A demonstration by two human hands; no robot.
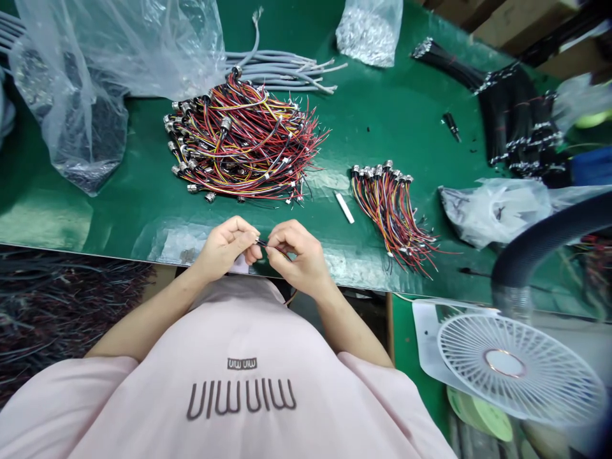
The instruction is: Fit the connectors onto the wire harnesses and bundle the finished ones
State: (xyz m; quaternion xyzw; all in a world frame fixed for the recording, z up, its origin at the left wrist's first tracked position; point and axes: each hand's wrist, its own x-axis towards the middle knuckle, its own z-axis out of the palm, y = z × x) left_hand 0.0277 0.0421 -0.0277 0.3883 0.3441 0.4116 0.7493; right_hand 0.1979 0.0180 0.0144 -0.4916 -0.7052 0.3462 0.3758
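My left hand (233,243) and my right hand (297,254) meet at the table's front edge, both closed on one small wire lead (262,243). The left fingertips pinch its metal connector end, mostly hidden by them. With thumb and forefinger the right hand grips the dark part beside it, and thin wires run back into that palm. Beyond the hands lies a large heap of wire leads (248,140), red, black, yellow and white, with round metal connectors mainly on the left. To the right, a smaller bunch of similar leads (394,217) has its connectors lined up at the top.
A white stick (344,208) lies between heap and bunch. Plastic bags (71,95), grey cables (287,69) and black cable bundles (511,118) rest on the green table (306,25). A white fan (521,370) and a black hose (549,236) stand at right.
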